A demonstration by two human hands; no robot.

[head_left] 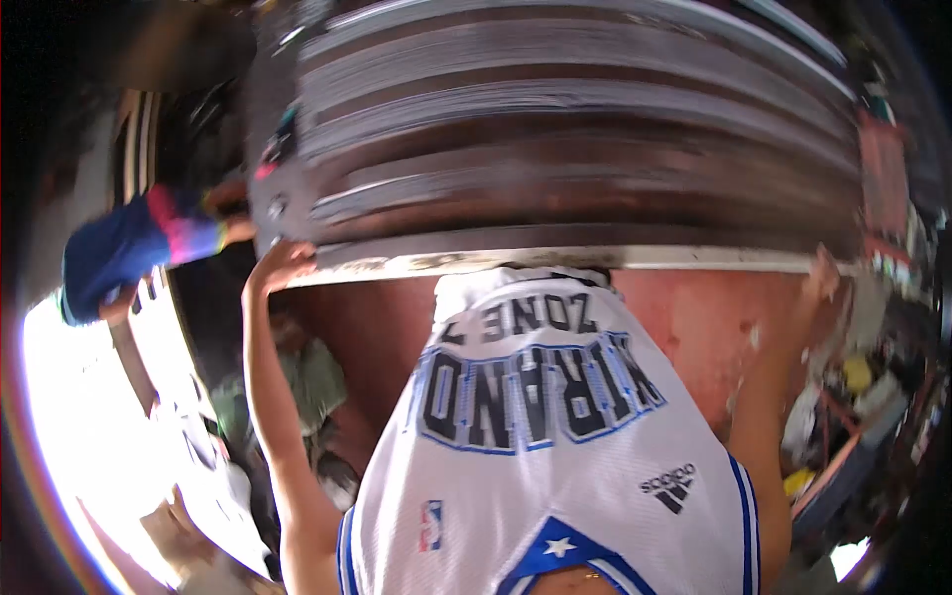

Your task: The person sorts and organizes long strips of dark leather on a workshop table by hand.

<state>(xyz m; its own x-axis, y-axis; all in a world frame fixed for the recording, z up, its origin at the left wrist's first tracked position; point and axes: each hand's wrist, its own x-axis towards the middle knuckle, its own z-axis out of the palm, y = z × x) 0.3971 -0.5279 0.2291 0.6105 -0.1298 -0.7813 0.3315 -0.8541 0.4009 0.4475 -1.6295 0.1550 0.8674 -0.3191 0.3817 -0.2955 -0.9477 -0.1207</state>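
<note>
A big stack of grey, flat sheets (575,139) fills the upper half of the head view, blurred by motion. My left hand (281,266) grips its lower left corner, arm stretched out. At the far right my right hand (821,278) holds the lower edge of the same stack and is blurred. My white and blue jersey (555,436) with dark lettering covers the lower middle, between both arms. Another person's hand (238,230), on an arm in a blue and pink sleeve (139,243), touches the stack's left side.
A reddish-brown surface (694,317) shows under the stack. Cluttered items, some yellow (858,375), crowd the right edge. Very bright ground (89,416) lies at the left, with dark objects (317,397) near my left arm.
</note>
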